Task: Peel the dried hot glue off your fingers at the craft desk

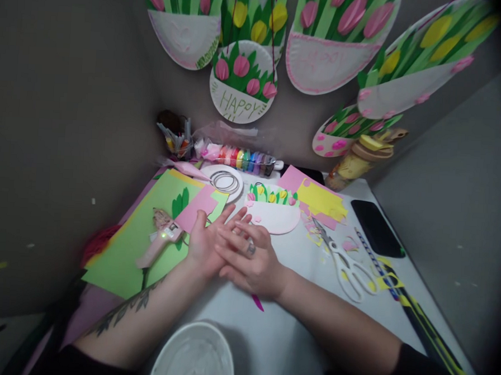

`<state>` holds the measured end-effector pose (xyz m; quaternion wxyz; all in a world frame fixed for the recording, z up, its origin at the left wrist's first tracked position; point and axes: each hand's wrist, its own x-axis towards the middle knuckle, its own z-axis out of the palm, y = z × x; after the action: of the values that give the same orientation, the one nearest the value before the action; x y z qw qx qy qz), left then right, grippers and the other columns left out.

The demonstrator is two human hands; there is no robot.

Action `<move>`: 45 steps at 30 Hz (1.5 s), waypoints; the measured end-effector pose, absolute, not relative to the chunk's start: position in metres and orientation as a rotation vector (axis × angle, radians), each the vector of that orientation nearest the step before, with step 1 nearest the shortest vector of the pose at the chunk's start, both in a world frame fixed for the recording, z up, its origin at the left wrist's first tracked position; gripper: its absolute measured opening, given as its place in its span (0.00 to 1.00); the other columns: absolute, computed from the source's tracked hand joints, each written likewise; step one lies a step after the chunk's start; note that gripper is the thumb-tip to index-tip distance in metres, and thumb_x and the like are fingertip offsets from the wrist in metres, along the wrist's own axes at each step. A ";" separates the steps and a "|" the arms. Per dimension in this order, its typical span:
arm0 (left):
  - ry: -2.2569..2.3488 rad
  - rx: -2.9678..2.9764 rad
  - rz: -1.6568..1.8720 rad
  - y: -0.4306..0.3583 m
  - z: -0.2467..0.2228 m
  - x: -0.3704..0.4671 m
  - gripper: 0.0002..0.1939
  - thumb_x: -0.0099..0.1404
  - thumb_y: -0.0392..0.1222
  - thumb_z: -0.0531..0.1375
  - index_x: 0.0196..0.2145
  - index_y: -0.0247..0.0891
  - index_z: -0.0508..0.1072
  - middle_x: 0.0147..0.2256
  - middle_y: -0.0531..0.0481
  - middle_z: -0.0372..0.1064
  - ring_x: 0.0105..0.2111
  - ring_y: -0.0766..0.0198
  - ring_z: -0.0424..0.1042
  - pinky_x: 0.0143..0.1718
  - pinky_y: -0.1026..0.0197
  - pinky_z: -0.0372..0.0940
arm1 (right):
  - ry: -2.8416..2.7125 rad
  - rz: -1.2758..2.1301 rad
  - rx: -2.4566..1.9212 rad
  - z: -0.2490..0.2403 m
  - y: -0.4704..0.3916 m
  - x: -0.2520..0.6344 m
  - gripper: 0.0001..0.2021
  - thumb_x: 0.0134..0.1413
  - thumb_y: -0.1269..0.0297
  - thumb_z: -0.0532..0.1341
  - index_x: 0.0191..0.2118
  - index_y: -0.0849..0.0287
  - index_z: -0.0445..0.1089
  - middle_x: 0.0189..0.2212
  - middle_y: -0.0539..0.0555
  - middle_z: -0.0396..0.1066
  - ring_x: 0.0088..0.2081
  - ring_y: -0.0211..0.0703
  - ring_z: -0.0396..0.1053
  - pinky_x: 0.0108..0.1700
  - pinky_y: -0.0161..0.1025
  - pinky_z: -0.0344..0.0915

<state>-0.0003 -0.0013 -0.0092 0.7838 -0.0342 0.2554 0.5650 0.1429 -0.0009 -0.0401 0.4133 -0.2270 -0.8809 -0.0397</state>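
Observation:
Over the middle of the table, my left hand (204,245) is palm up with its fingers stretched out. Across that palm lie the extended fingers of my right hand (260,264), which wears a ring; I see no object held in either hand. Just beyond them is a half-round white paper-plate piece (274,218) topped with paper tulips and leaves. A pink glue gun (160,244) with a lit green light rests to the left, on green paper (123,259). Part of a magenta strip (258,303) shows under my right wrist.
White-handled scissors (347,268) and a dark phone (377,228) lie at the right. Near me stands a white tub (193,355). Behind are a ringed white plate (235,197), coloured clay packs (246,159) and a jar (356,159). Paper-plate tulip baskets (242,106) hang on the wall.

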 end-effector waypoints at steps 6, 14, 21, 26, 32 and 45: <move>0.513 -0.067 1.191 -0.001 -0.009 -0.001 0.40 0.67 0.66 0.40 0.64 0.33 0.56 0.56 0.32 0.64 0.50 0.49 0.71 0.46 0.49 0.68 | -2.128 0.029 -0.693 -0.039 0.000 0.144 0.13 0.59 0.60 0.58 0.47 0.54 0.74 0.54 0.56 0.70 0.58 0.54 0.58 0.54 0.53 0.61; 0.510 -0.048 1.202 -0.001 -0.004 0.001 0.39 0.68 0.65 0.39 0.61 0.29 0.58 0.53 0.31 0.67 0.44 0.53 0.72 0.42 0.51 0.70 | -2.006 0.239 -0.746 -0.026 0.002 0.143 0.07 0.54 0.69 0.63 0.38 0.54 0.76 0.41 0.56 0.71 0.47 0.48 0.64 0.52 0.51 0.64; 0.548 -0.014 1.174 -0.003 -0.006 0.002 0.37 0.68 0.64 0.39 0.58 0.32 0.63 0.52 0.33 0.68 0.46 0.50 0.71 0.44 0.48 0.68 | -2.072 0.274 -0.817 -0.030 -0.002 0.138 0.08 0.55 0.68 0.63 0.41 0.52 0.76 0.42 0.55 0.71 0.46 0.48 0.63 0.50 0.50 0.63; 0.607 0.050 1.165 -0.002 -0.004 0.004 0.37 0.68 0.65 0.38 0.52 0.31 0.66 0.48 0.34 0.69 0.43 0.54 0.72 0.41 0.52 0.67 | -2.043 0.302 -0.811 -0.029 0.001 0.139 0.05 0.55 0.69 0.63 0.34 0.53 0.76 0.40 0.54 0.71 0.46 0.47 0.63 0.51 0.49 0.62; 1.128 0.817 1.280 0.006 -0.009 -0.012 0.19 0.65 0.54 0.54 0.47 0.39 0.67 0.40 0.46 0.69 0.39 0.61 0.70 0.39 0.60 0.65 | -1.856 0.202 -1.038 -0.019 0.026 0.174 0.04 0.56 0.66 0.62 0.33 0.53 0.76 0.37 0.54 0.69 0.44 0.47 0.66 0.50 0.49 0.61; 1.651 2.308 0.402 -0.006 -0.041 -0.007 0.13 0.66 0.32 0.50 0.43 0.36 0.72 0.35 0.43 0.72 0.38 0.54 0.71 0.40 0.54 0.64 | -2.268 0.057 -1.228 -0.071 0.025 0.183 0.04 0.56 0.68 0.64 0.33 0.54 0.77 0.36 0.54 0.72 0.43 0.48 0.61 0.44 0.44 0.57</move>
<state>-0.0068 -0.0057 -0.0406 0.1375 0.7976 0.5706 0.1391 0.1827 0.0249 -0.0705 0.2773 -0.4574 -0.8447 0.0211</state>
